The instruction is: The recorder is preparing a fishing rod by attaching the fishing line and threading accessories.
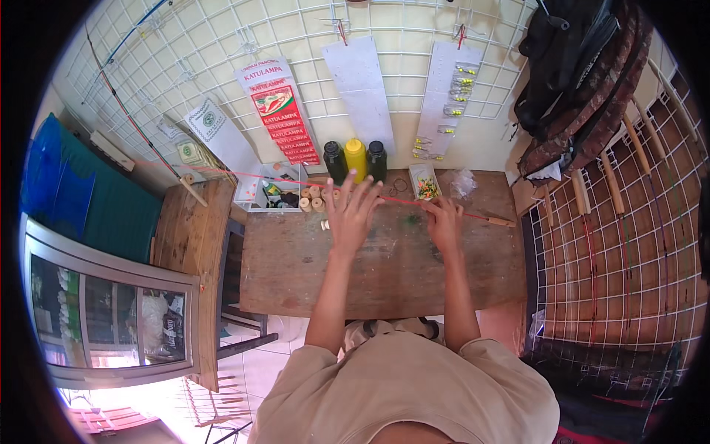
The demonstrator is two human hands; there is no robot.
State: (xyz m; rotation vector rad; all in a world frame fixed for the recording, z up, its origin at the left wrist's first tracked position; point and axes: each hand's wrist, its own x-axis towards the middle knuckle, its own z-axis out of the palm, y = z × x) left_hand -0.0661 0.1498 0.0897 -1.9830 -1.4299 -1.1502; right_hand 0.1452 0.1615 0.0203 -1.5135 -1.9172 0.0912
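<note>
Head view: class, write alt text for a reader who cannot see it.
A person's two hands work a thin red rod lying across a wooden table: the left hand is spread open over it, the right hand rests on it. Three bottles and small spools stand behind.

place: small fishing-tackle workshop or shop | evidence: wire grid walls (414,44) hung with carded lures (452,92), fishing rods (129,118) leaning in the corner, worn wooden workbench (384,274), thread spools (314,198), three bottles (356,159)
</note>
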